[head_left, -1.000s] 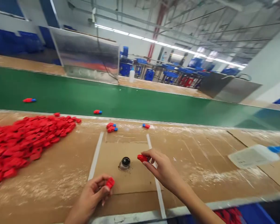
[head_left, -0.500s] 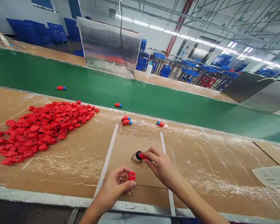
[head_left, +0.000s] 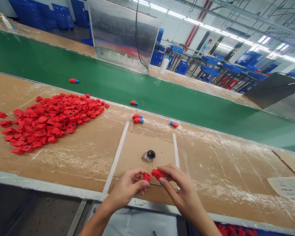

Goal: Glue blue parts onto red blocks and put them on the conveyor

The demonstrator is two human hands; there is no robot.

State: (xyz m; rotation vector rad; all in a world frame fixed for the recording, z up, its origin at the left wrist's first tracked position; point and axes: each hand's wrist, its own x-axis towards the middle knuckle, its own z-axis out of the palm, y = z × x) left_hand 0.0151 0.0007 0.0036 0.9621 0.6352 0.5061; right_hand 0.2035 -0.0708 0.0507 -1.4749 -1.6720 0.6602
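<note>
Near the bench's front edge, my left hand (head_left: 129, 187) pinches a small red block (head_left: 147, 177) whose square hole faces up. Just right of it, my right hand (head_left: 178, 183) grips a red plastic piece (head_left: 157, 174); a bit of blue shows under its fingertips. The two parts are close together, and whether they touch is hard to tell. Beyond my hands a small round pot (head_left: 150, 154) with a black top stands on the cardboard, dark specks around it. Red-and-blue pieces (head_left: 138, 118) lie further back, with another one (head_left: 174, 124) to their right.
A large heap of red blocks (head_left: 51, 119) covers the bench at left. Behind runs a green conveyor belt (head_left: 108, 82) carrying two red-and-blue pieces. A metal panel (head_left: 124, 36) and a white bottle (head_left: 164, 65) stand beyond it. A paper sheet (head_left: 287, 186) lies at right.
My right hand has drawn back from the black-topped pot towards me, bringing its red piece beside the block in my left hand. The camera view has tilted down slightly.
</note>
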